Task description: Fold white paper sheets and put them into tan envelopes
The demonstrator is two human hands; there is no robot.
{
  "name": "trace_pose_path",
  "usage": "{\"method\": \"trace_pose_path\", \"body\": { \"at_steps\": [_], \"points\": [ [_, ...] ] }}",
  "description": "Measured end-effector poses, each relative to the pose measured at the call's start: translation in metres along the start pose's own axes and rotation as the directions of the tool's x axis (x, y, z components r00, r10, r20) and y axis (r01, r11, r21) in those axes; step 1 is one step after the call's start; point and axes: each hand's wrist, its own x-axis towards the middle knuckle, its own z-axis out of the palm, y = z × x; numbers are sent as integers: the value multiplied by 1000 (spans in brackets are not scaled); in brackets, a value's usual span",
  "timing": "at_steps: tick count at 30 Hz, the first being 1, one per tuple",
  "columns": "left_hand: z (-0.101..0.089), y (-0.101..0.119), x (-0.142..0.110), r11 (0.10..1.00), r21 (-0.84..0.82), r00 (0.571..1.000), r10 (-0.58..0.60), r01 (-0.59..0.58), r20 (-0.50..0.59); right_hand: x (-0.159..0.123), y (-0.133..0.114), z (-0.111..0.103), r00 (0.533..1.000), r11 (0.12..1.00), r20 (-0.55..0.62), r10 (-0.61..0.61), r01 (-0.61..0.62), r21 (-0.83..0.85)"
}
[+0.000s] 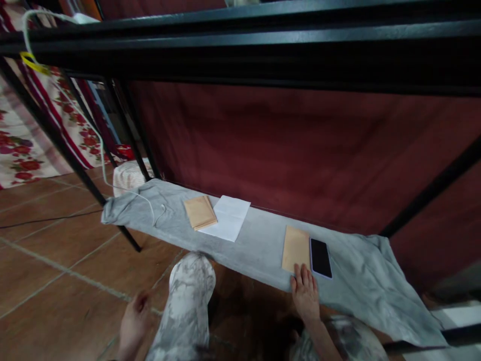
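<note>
My right hand [305,295] rests with its fingers stretched out on the near end of a brown paper envelope [296,246], which lies flat on the grey cloth. Just right of that envelope is a dark-screened phone [320,257] in a pale purple case. My left hand [134,321] hangs low beside my left knee, apart from the bench, its fingers curled in and nothing showing in them. Left of the middle, a small stack of brown envelopes [200,212] overlaps a creased white sheet of paper [228,217].
The grey cloth [259,250] covers a low shelf in a black metal frame. A white cable [102,155] drops from the upper tabletop [240,37] onto its left end. My knee [192,276] is close to the front edge. A dark red curtain [263,150] hangs behind.
</note>
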Motion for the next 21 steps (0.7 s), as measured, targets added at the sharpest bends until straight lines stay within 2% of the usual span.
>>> {"method": "trace_pose_path", "body": {
  "at_steps": [2,4,5,8,10,13,15,18,21],
  "points": [
    [27,32,48,980,-104,980,181,-172,80,0,-1,2,1000,1000,9,8,-8,-13],
    [56,76,77,907,-186,909,403,-379,110,-1,-1,5,1000,1000,8,16,-16,-23],
    [73,100,85,879,-197,878,462,-435,123,-2,-1,6,1000,1000,5,17,-17,-25],
    [127,164,94,829,-138,798,558,-541,227,-2,0,8,1000,1000,-9,9,-9,-20],
    [160,191,96,829,-38,787,542,-557,295,-2,0,7,1000,1000,-15,1,-1,-20],
    [194,207,100,857,129,828,428,-500,362,-1,-1,6,1000,999,-16,-16,16,-43],
    [204,207,102,847,171,826,414,-503,383,-1,-1,7,1000,998,-13,-27,26,-65],
    [207,203,101,810,151,781,469,-566,412,-3,-1,9,1000,995,0,-15,15,-97],
    [202,202,99,798,125,757,492,-590,431,-5,0,11,1000,994,27,-2,5,-109]
  ]
}}
